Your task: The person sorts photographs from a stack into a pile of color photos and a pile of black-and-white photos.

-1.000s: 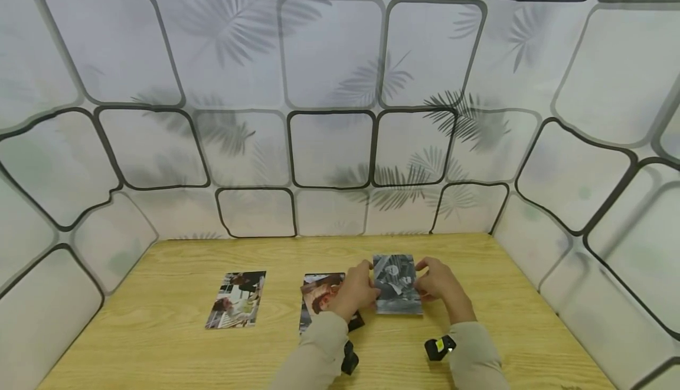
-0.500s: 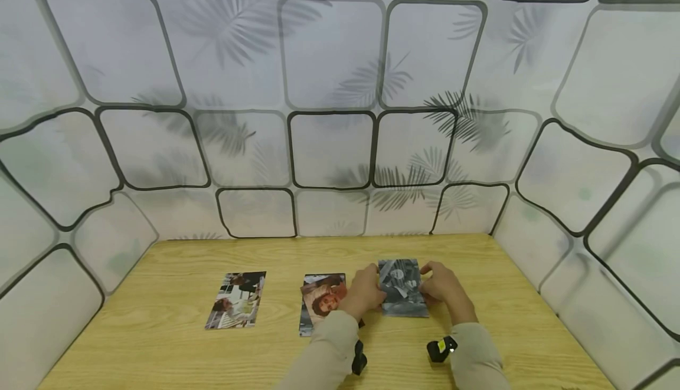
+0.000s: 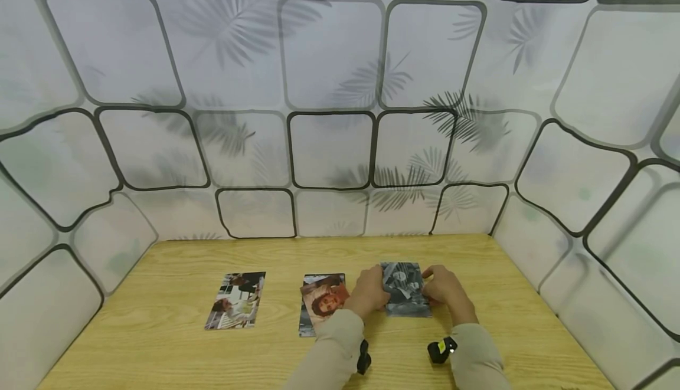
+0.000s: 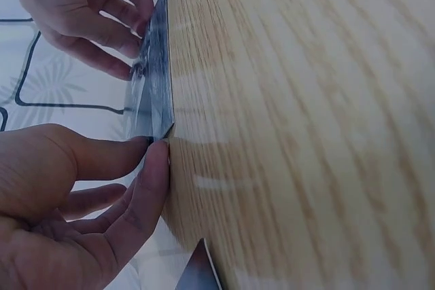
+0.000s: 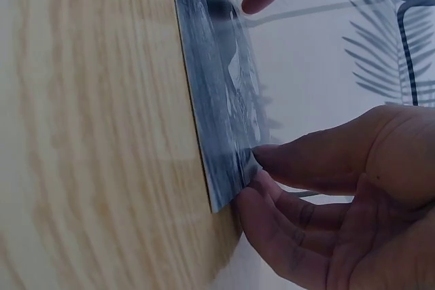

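I've got the grey print (image 3: 406, 289) dead between the two hands, and that straddle is what I'd say any move hangs on: it lies to the right of the left hand's (image 3: 370, 291) fingers and to the left of the right hand's (image 3: 444, 287), its long axis running away from the person, the far end leaning a touch left. Neither hand is nearer; both are touching it. On the left, thumb and forefinger pinch the side edge near a corner, the gap between them down to about the sheet itself; on the right, the thumb presses over the opposite edge with curled fingers behind, another narrow pinch. From the wrist views the near edge looks down on the table (image 3: 159, 354), though I can't tell whether the far edge touches too. The sheet is thin, glossy and rectangular, catching pale glare, and I see a slight curl by the right thumb; it would bend easily, I reckon. Just beside the left hand, a reddish print (image 3: 329, 304) lies askew over a darker print (image 3: 305, 324), and farther left, well apart, a colour print (image 3: 236, 300) sits slanted. Under it all, pale streaked wood grain; behind, a soft-looking backdrop (image 3: 332, 151) of rounded outlines and grey fronds.
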